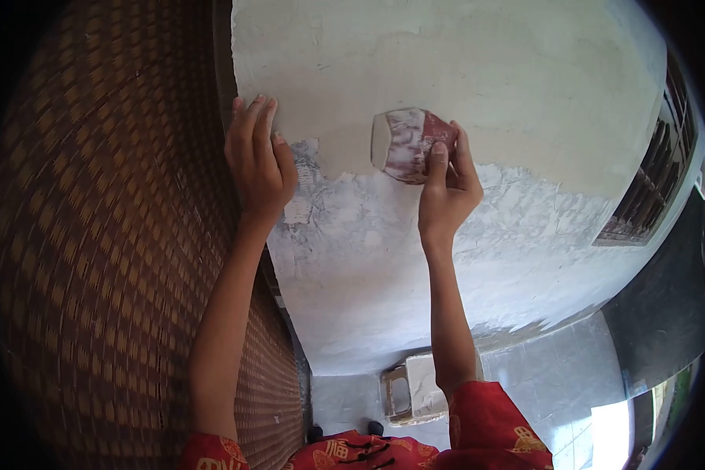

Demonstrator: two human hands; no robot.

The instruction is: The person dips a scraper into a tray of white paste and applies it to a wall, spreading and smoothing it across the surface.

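Over patchy plaster [462, 47], chalky scraper [405, 141]

Looking from head, forward and down, facing wall [478, 78] close up, fisheye-wide, dark-rimmed, taking in floor [533, 388] at bottom.

White-smeared red scraper [406, 145] against wall [517, 102]

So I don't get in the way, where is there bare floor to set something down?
The widest bare floor lies between the right sleeve and the wall. A smaller patch lies between the woven panel and the boxy thing. Around the feet it is crowded.
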